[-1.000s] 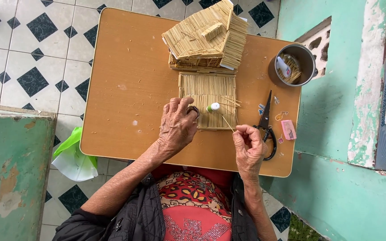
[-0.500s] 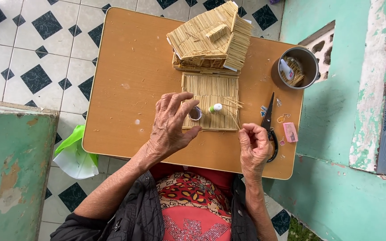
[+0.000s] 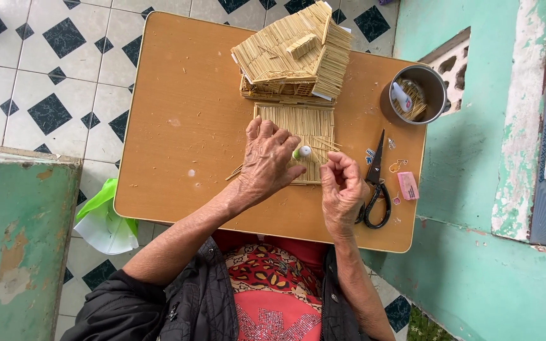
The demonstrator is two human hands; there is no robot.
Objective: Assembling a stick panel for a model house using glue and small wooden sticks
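Head view: stick panel flat on the tabletop, model house standing behind it

Head camera looks straight down on your small orange-brown tabletop [image 3: 178,126]. Your left hand [image 3: 268,161] lies palm down, fingers spread and not gripping, on the flat rectangular panel of thin pale sticks [image 3: 314,126], covering its 9 o'clock side. Just off your fingertips, on the panel, sits a small glue bottle with a white cap and green body [image 3: 302,152]. Your right hand [image 3: 342,186] is curled loosely closed at the panel's 5 o'clock corner, thumb and forefinger pinched together; a few thin sticks lie just by the fingertips, but you cannot tell from this view whether one is actually pinched.

As for progress, the panel looks closely filled with sticks across the part that shows, so it reads as largely laid. It lies apart from the stick-built model house with a pitched roof [image 3: 295,57], which stands at 12 o'clock and looks mostly built. A few loose sticks [image 3: 234,172] poke out at 9 o'clock from under your left wrist.

At 3 o'clock of the panel lie black-handled scissors [image 3: 374,189], and past them a small pink block [image 3: 407,185]. At 1 o'clock a round metal tin [image 3: 415,95] holds more sticks and a small bottle.
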